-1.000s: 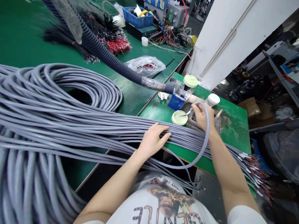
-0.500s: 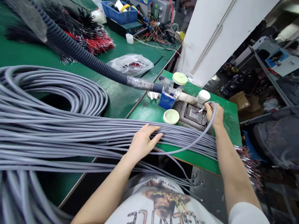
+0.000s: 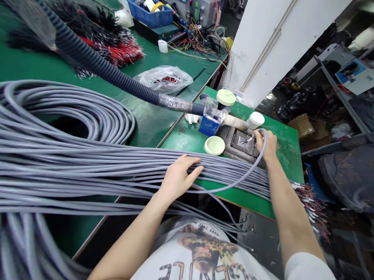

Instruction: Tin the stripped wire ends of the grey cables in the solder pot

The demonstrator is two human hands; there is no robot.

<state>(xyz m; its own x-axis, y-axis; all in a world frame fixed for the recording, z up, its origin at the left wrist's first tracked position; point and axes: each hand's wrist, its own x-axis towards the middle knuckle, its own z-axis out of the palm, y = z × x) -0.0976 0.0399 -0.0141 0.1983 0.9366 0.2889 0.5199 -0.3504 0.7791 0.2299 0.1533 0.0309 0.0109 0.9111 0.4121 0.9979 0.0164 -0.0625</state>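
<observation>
My right hand point(image 3: 268, 146) pinches a grey cable point(image 3: 247, 175) close to its stripped end. The thin inner wires of that end point down at a shiny silver surface in a square dark pot point(image 3: 229, 149), which looks like a solder pot; whether they touch it I cannot tell. From the hand the cable loops back toward me and left. My left hand point(image 3: 180, 174) rests on a thick bundle of grey cables point(image 3: 104, 155), thumb and fingers apart. Wire ends of the bundle point(image 3: 311, 207) fan out beyond the right edge of the green board.
A black corrugated hose point(image 3: 109, 69) runs to a pale pipe point(image 3: 234, 122) beside the pot. Around it stand a shallow cream dish point(image 3: 214, 145), a white container point(image 3: 255, 120), a yellow-lidded jar point(image 3: 226, 97) and a blue box point(image 3: 209, 125). Coiled cables point(image 3: 73, 88) lie left.
My right hand has shifted slightly left with the cable end, over the silver surface. The left hand stays where it was on the bundle.
</observation>
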